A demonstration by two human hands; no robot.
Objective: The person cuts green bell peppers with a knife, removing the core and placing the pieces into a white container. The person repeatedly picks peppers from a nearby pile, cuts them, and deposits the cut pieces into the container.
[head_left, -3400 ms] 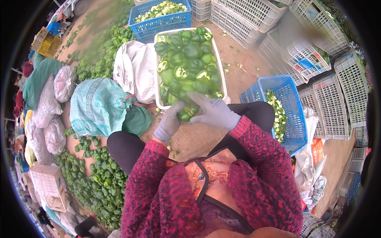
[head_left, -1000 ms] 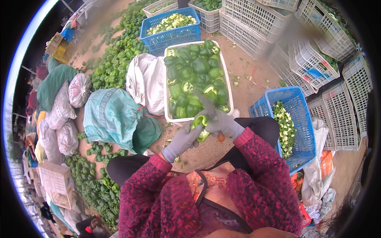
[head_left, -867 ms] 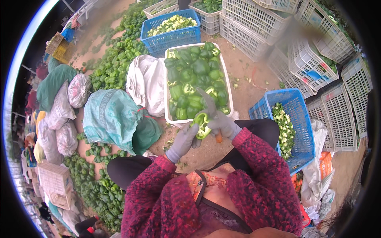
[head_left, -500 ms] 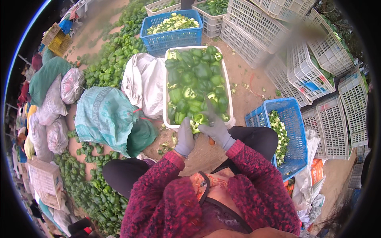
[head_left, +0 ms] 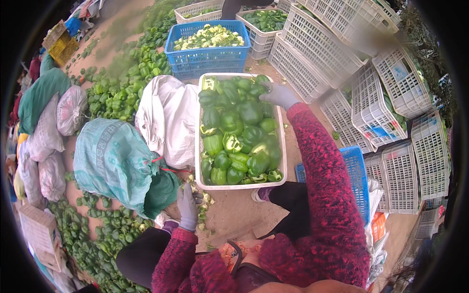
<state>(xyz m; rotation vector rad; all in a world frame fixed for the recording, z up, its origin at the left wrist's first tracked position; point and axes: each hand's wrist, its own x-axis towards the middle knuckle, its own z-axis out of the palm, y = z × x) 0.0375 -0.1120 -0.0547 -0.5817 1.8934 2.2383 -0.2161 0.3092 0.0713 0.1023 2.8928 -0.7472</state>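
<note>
A white tray (head_left: 198, 146) heaped with whole and cut green peppers (head_left: 232, 122) sits in front of me. My gloved right hand (head_left: 277, 95) reaches over its upper right corner, fingers curled on a green pepper (head_left: 260, 89). Below the tray's lower left corner, my gloved left hand (head_left: 188, 207) has its fingers loosely bent and apart, near pale green scraps (head_left: 207, 199) on the ground. No knife shows in either hand.
Green and white sacks (head_left: 110, 161) lie left of the tray, among loose peppers (head_left: 97, 227). A blue crate of pale scraps (head_left: 205, 56) stands behind. Stacked white crates (head_left: 312, 58) line the right; another blue crate (head_left: 354, 185) is partly behind my arm.
My hands, earlier together on a cut pepper and knife, have separated: right up to the tray's far corner, left down leftward. The knife is out of sight. The tray appears lower in view.
</note>
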